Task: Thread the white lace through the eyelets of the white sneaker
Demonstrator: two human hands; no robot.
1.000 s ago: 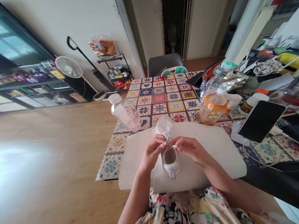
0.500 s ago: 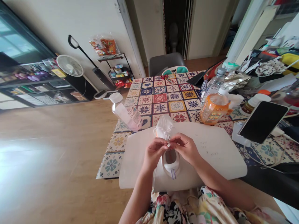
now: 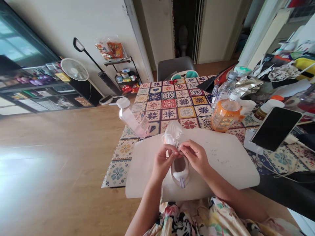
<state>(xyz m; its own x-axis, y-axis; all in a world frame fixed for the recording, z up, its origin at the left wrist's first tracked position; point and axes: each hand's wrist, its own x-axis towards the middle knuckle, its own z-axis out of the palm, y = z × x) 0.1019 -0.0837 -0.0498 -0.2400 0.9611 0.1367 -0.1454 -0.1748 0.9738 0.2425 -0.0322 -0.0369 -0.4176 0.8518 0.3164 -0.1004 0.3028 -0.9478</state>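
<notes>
A white shoe (image 3: 183, 181) rests on a white sheet (image 3: 147, 170), its toe pointing away from me and its heel, with a pale purple pull tab, toward me. White shoelace (image 3: 175, 141) crosses its upper part. Over the middle of the shoe, my left hand (image 3: 165, 158) pinches with thumb and forefinger at the lace. Close against it, my right hand (image 3: 195, 155) pinches the lace too. Both sets of fingertips almost meet and cover part of the lace and tongue.
Left of the sheet stands a clear bottle with a white cap (image 3: 134, 118). To the right are an orange-labelled bottle (image 3: 225, 114), a propped phone (image 3: 277, 128) and cables. Red-handled scissors (image 3: 175, 82) lie at the table's far end. Clutter is piled at far right.
My fingers have shifted slightly on the lace; the small white piece that showed below my fingertips is no longer visible. The shoe stays in place.
</notes>
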